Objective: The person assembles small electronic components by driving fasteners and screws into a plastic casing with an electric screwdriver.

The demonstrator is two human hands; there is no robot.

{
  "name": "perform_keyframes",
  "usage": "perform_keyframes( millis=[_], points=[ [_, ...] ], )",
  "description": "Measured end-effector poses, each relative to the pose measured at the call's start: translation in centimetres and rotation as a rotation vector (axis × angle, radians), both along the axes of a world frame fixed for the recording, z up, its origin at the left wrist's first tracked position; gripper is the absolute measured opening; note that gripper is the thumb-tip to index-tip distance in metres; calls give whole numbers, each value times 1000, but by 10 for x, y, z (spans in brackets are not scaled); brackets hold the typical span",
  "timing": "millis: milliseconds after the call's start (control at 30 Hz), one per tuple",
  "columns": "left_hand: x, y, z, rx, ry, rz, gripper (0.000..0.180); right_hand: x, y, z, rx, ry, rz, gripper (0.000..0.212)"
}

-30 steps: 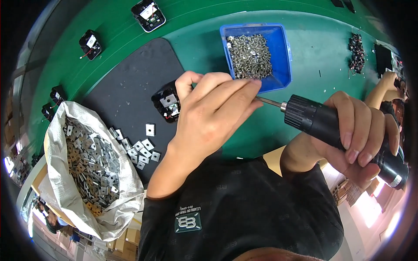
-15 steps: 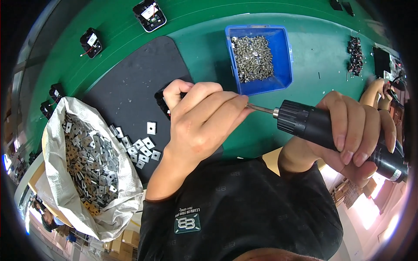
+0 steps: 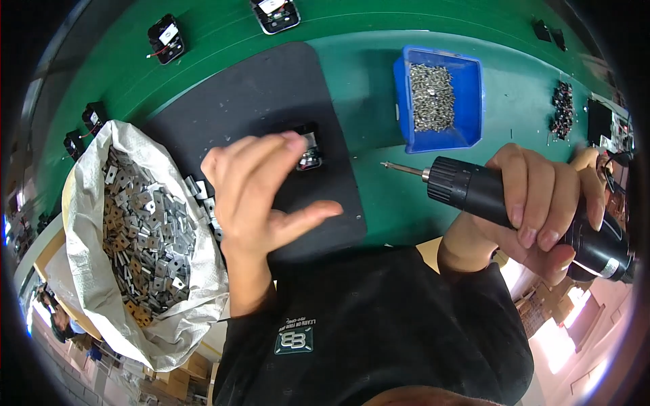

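One left hand point(image 3: 249, 193), thumb point(image 3: 308, 219) outstretched

Shiny metal, moulded plastic and dark cloth, matt and glossy.
The screwdriver point(image 3: 470, 191) is cased in matt black plastic, ribbed toward the front, and fitted with a smooth, shiny metal bit point(image 3: 408, 169). Bright metal screws point(image 3: 432, 98) are held in a smooth, glossy plastic bin point(image 3: 468, 101). Metal plates point(image 3: 152, 237), some silvery, some dull brown, are contained in a creased, woven-looking plastic sack point(image 3: 91, 250). A matt dark mat point(image 3: 230, 95) is laid over a smooth green tabletop point(image 3: 365, 101); black cloth is seen in the shirt point(image 3: 386, 318).
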State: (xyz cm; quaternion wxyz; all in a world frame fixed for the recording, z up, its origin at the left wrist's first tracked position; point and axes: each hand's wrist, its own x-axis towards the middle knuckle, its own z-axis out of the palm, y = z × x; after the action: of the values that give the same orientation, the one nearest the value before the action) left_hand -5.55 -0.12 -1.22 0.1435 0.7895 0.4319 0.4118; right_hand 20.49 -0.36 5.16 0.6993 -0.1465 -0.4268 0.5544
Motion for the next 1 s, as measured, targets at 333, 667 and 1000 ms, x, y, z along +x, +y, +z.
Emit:
perform_keyframes(
  millis=[333, 667, 1000],
  points=[
    [-12, 5, -21, -394, 197, -85, 85, -54, 18, -19, 6, -143, 80, 41],
    [-3, 9, -22, -358, 78, -63, 72, -64, 26, -31, 35, -274, 129, 41],
    [-2, 9, -22, -368, 74, -59, 71, -64, 25, -32, 30, -254, 128, 40]
  ],
)
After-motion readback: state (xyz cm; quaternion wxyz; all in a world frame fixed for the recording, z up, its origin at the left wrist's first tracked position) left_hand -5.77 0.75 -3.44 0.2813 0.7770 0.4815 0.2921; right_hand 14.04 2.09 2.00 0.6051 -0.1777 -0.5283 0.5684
